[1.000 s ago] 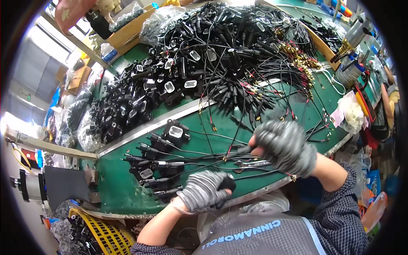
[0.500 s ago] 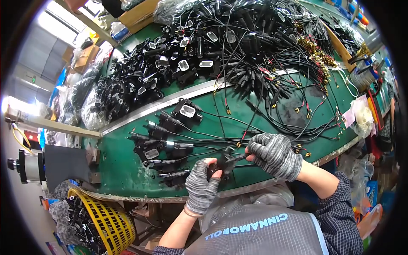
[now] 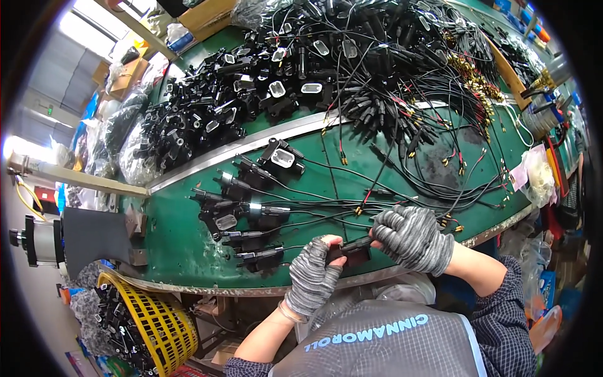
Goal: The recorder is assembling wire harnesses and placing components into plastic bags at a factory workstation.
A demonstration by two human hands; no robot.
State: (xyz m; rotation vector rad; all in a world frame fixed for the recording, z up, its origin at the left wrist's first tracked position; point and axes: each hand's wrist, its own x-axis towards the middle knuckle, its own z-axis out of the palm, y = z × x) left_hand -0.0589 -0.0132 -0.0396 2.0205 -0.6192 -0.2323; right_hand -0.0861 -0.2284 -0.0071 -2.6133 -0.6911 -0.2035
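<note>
My left hand (image 3: 314,274), in a grey striped fingerless glove, grips the left end of a black plastic housing (image 3: 357,252) just above the table's front edge. My right hand (image 3: 414,240), gloved alike, is closed at the housing's right end and pinches a black cable there; its fingertips are partly hidden. Left of my hands, several black housings with cables attached lie in a row, one with a pale oval window (image 3: 282,158). Their cables (image 3: 326,202) run rightward over the green table, passing behind my right hand.
A metal strip (image 3: 245,147) crosses the green table (image 3: 182,235). Behind it lie heaped black housings (image 3: 195,116) and a bundle of cables with brass-coloured tips (image 3: 477,85). A yellow basket (image 3: 160,320) holding black parts stands lower left. A dark plate (image 3: 94,239) juts out at the table's left end.
Both hands have moved slightly right and down with the housing, which now lies more level between them. The row of parts on the table stays the same.
</note>
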